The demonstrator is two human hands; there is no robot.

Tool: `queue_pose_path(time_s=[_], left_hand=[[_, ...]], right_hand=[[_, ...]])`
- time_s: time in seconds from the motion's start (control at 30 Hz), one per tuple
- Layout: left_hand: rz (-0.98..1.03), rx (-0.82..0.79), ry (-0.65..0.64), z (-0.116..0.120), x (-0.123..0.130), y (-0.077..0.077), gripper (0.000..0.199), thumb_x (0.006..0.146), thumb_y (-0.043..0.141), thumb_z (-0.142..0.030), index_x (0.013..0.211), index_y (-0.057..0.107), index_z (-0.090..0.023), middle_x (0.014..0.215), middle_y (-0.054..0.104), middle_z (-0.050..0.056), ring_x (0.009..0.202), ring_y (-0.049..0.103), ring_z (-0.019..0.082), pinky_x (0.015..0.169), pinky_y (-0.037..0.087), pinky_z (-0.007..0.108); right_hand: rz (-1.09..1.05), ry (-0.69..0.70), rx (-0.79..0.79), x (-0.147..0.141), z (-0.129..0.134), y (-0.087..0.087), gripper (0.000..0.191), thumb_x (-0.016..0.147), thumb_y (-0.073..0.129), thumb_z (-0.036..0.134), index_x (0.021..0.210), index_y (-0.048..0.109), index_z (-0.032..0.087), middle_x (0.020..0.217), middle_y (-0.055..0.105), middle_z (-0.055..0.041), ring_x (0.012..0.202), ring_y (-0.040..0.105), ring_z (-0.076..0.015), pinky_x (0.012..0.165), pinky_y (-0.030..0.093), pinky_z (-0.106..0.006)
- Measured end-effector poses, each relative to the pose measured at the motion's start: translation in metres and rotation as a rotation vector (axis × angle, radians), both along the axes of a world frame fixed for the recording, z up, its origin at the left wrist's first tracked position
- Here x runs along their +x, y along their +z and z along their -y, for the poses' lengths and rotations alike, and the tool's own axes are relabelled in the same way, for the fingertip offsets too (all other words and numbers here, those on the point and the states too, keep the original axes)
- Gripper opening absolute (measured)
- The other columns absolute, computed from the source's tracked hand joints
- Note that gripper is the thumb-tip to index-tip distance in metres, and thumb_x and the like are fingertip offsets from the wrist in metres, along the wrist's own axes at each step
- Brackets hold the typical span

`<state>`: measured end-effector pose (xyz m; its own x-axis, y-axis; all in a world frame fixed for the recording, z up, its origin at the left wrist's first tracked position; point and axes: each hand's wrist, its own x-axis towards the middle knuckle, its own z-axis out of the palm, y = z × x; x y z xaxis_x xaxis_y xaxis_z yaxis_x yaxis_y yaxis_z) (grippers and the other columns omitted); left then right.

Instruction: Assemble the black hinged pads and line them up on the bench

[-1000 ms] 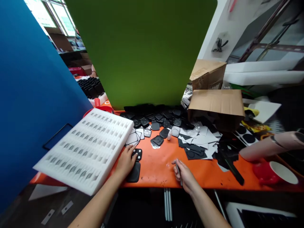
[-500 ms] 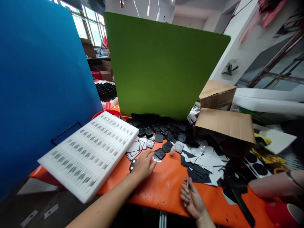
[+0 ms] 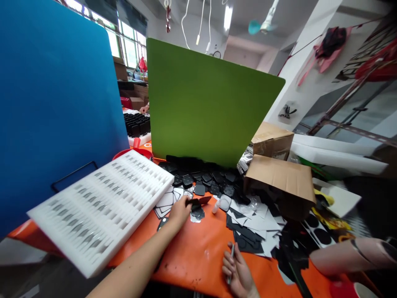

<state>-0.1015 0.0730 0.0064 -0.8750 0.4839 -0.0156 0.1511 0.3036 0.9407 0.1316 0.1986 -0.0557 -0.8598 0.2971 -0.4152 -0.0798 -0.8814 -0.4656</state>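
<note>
My left hand (image 3: pixel 179 213) pinches a flat black square piece (image 3: pixel 196 201), tilted up over the orange table top (image 3: pixel 198 248). Its fingertips are partly hidden behind the piece. Under it lies a dark and silvery flat patch (image 3: pixel 197 216). My right hand (image 3: pixel 238 271), low at the front edge, is wrapped round a slim silver metal tool (image 3: pixel 230 265) held upright; I cannot make out its tip. Beyond my left hand lie several black square pieces (image 3: pixel 200 189) in a heap. White sheets with black outlines (image 3: pixel 166 202) lie left of that hand.
A white foam tray (image 3: pixel 102 248) with slotted rows stands at the left. Green (image 3: pixel 204 103) and blue (image 3: pixel 56 103) boards rise behind the table. Paper scraps (image 3: pixel 257 223), a small translucent bottle (image 3: pixel 215 207), a cardboard box (image 3: pixel 279 174) and a pinkish cylinder (image 3: pixel 344 254) are on the right.
My left hand has closed on a black square piece and raised it off the table. My right hand still grips the silver tool. The camera view has tilted upward.
</note>
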Motion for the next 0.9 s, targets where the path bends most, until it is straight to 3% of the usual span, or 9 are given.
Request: queue_pose_path(time_s=[0.13, 0.23, 0.3, 0.37, 0.43, 0.57, 0.7, 0.9], left_hand=[[0.247, 0.274, 0.129, 0.033, -0.002, 0.021, 0.030, 0.073, 0.051, -0.040, 0.091, 0.053, -0.016, 0.086, 0.063, 0.006, 0.083, 0.059, 0.021, 0.072, 0.045, 0.031], [0.451, 0.398, 0.172, 0.058, 0.012, 0.030, 0.036, 0.076, 0.044, -0.045, 0.090, 0.054, -0.013, 0.085, 0.064, 0.011, 0.077, 0.061, 0.021, 0.067, 0.048, 0.033], [0.682, 0.475, 0.108, 0.069, 0.032, 0.034, 0.035, 0.075, 0.045, -0.041, 0.088, 0.056, -0.011, 0.083, 0.064, 0.013, 0.073, 0.062, 0.022, 0.067, 0.049, 0.036], [1.056, 0.596, -0.050, 0.075, 0.059, 0.035, 0.030, 0.071, 0.047, -0.029, 0.091, 0.057, -0.009, 0.088, 0.064, 0.013, 0.077, 0.062, 0.021, 0.075, 0.047, 0.035], [1.244, 0.633, -0.201, 0.074, 0.086, 0.036, 0.031, 0.063, 0.046, -0.015, 0.091, 0.057, -0.009, 0.089, 0.064, 0.011, 0.078, 0.061, 0.019, 0.078, 0.046, 0.033], [1.024, 0.552, -0.316, 0.067, 0.120, 0.034, 0.033, 0.062, 0.048, -0.010, 0.093, 0.057, -0.014, 0.084, 0.064, 0.006, 0.078, 0.060, 0.018, 0.076, 0.044, 0.030], [0.742, 0.417, -0.373, 0.061, 0.128, 0.029, 0.043, 0.062, 0.049, -0.010, 0.104, 0.054, -0.017, 0.089, 0.064, 0.003, 0.088, 0.058, 0.019, 0.083, 0.041, 0.033], [0.324, 0.243, -0.411, 0.066, 0.133, 0.026, 0.056, 0.070, 0.040, -0.009, 0.125, 0.041, -0.023, 0.122, 0.051, 0.003, 0.112, 0.044, 0.018, 0.100, 0.029, 0.036]], right_hand=[[0.041, -0.032, 0.101, 0.004, 0.003, 0.001, 0.030, 0.068, 0.061, 0.049, 0.084, 0.053, 0.025, 0.051, 0.026, 0.0096, 0.037, 0.020, -0.0019, 0.039, 0.017, -0.015], [0.082, -0.007, 0.174, 0.004, 0.009, 0.003, 0.033, 0.068, 0.059, 0.053, 0.084, 0.052, 0.025, 0.050, 0.025, 0.0096, 0.036, 0.019, -0.0024, 0.038, 0.016, -0.016], [0.122, 0.042, 0.204, 0.000, 0.016, 0.007, 0.035, 0.069, 0.057, 0.054, 0.084, 0.052, 0.023, 0.050, 0.029, 0.0090, 0.037, 0.022, -0.0029, 0.038, 0.019, -0.017], [0.157, 0.104, 0.252, -0.005, 0.027, 0.017, 0.036, 0.070, 0.057, 0.053, 0.084, 0.053, 0.020, 0.053, 0.036, 0.0072, 0.039, 0.028, -0.0036, 0.040, 0.023, -0.018], [0.170, 0.144, 0.364, -0.010, 0.039, 0.032, 0.037, 0.072, 0.056, 0.051, 0.089, 0.054, 0.018, 0.059, 0.043, 0.0045, 0.043, 0.035, -0.0047, 0.043, 0.027, -0.018], [0.190, 0.248, 0.783, -0.017, 0.059, 0.072, 0.044, 0.075, 0.050, 0.052, 0.103, 0.052, 0.018, 0.062, 0.049, 0.0018, 0.048, 0.041, -0.0087, 0.046, 0.030, -0.021], [0.298, 0.263, 1.275, -0.019, 0.070, 0.104, 0.031, 0.077, 0.051, 0.047, 0.093, 0.057, 0.021, 0.071, 0.056, -0.0019, 0.066, 0.051, -0.0159, 0.059, 0.035, -0.024], [0.469, 0.315, 1.618, -0.021, 0.075, 0.114, 0.021, 0.081, 0.044, 0.040, 0.081, 0.059, 0.026, 0.080, 0.060, -0.0050, 0.073, 0.053, -0.0200, 0.062, 0.031, -0.027]])
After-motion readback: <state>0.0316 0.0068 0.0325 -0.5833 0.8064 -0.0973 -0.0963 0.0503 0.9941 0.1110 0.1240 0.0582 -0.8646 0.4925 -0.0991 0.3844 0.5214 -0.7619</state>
